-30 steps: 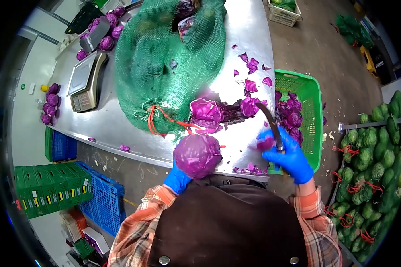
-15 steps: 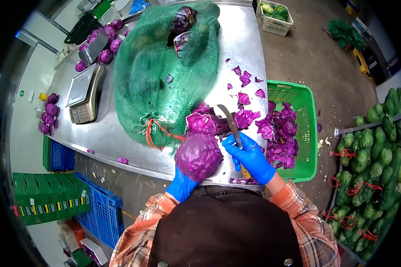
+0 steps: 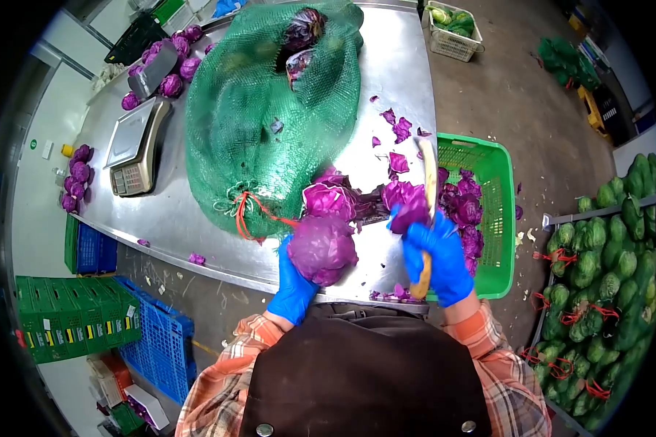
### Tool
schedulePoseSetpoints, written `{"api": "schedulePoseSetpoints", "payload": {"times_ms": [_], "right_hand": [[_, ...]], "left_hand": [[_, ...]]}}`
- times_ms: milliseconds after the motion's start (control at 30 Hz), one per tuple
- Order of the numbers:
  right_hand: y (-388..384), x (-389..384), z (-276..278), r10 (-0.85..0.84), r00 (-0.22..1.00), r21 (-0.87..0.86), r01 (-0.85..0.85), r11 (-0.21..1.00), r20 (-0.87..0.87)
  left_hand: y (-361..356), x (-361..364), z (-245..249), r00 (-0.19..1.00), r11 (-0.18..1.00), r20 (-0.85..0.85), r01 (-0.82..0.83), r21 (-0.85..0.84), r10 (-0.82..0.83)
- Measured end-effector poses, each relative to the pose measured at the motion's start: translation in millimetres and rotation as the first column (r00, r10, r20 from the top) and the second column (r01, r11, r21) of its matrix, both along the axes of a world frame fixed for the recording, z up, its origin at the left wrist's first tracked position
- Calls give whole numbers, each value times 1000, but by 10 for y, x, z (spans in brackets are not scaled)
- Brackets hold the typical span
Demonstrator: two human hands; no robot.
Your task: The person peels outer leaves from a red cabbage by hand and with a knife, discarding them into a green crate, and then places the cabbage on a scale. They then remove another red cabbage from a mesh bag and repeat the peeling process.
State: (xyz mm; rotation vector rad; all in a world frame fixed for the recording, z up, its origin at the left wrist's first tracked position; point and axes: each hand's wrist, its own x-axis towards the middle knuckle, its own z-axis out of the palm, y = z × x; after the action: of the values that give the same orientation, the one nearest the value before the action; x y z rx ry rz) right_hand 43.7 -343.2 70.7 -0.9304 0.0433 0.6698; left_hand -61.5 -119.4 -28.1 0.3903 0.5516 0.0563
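My left hand (image 3: 294, 286), in a blue glove, holds a round purple cabbage (image 3: 322, 250) above the table's front edge. In my right hand (image 3: 440, 258), also gloved in blue, is a curved knife (image 3: 428, 175) with its blade pointing away from me. Purple leaves (image 3: 408, 205) lie against the right fingers; whether they are gripped is unclear. Beyond the cabbage, loose leaves (image 3: 329, 200) rest beside a green mesh sack (image 3: 270, 138) tied with red string.
A green crate (image 3: 499, 218) of purple leaves stands at the table's right edge. A scale (image 3: 135, 146) and more cabbages (image 3: 77, 178) are on the left. Green vegetables (image 3: 598, 269) in bags fill a rack at the right.
My right hand has moved right, away from the cabbage, with the knife, towards the crate. Leaves have shifted beside its fingers. The cabbage looks slightly smaller, and more of my left hand shows.
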Motion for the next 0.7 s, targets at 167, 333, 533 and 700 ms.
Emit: {"api": "schedulePoseSetpoints", "payload": {"times_ms": [167,333,533,700], "right_hand": [[101,124,-280,240,537,-462,327,825,809],[267,-399,-635,521,558,-670,88,737,646],[37,-104,-202,149,988,-144,-154,977,-45],[124,54,-452,155,916,-420,16,907,369]], "left_hand": [[-33,-1,42,996,997,-72,62,36,-59],[-134,-3,241,999,937,-53,24,349,-6],[-4,24,202,999,613,22,1,790,-29],[-42,69,107,996,458,-7,49,887,-92]]}}
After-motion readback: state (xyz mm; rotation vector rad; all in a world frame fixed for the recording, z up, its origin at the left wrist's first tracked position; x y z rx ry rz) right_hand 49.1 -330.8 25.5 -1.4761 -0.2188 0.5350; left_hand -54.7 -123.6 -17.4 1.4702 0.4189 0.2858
